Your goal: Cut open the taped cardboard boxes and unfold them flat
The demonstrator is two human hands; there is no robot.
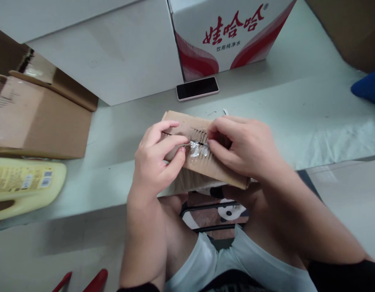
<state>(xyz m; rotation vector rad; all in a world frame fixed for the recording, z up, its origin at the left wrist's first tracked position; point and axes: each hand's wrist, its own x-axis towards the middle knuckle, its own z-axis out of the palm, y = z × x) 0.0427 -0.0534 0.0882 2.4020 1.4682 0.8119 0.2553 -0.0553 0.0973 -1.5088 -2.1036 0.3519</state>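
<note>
A small brown cardboard box (219,170) lies at the table's front edge, tilted to the right and partly over the edge. Its top has a dark slit with ragged cuts, and a shiny piece of tape (195,149) sits along it. My left hand (152,156) is on the box's left side, thumb and index finger pinched at the slit's edge. From the right, my right hand (246,142) pinches by the other end of the tape; its fingertips partly hide what they grip.
Behind the box lies a phone (198,88), in front of a white carton with red lettering (230,36). A larger white box (114,56) stands to its left. Cardboard boxes (62,117) and a yellow jug (29,186) are at far left, a blue object (369,88) at far right.
</note>
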